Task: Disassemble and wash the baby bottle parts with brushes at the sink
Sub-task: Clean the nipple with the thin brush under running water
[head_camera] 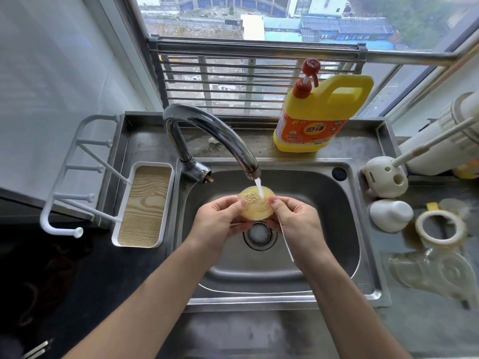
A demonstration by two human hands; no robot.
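Nearest, on the right of the grey counter point(414, 327), a clear bottle body point(427, 273) lies on its side. Just beyond it sits a pale screw ring point(440, 228), likely set aside out of the splash. Over the drain point(259, 234) of the steel sink point(285, 299), the left hand point(220, 218) and right hand point(293, 218) each pinch an edge of a round, translucent yellowish part point(255, 206). Thumbs on top, they tilt its beaded face up so the stream point(260, 189) rinses it. The right grip also traps a thin white rod point(286, 246), probably a slim brush; its tip is hidden. Farther back stand the curved chrome tap point(207, 125) and a glossy yellow detergent jug point(318, 117) with a red pump.
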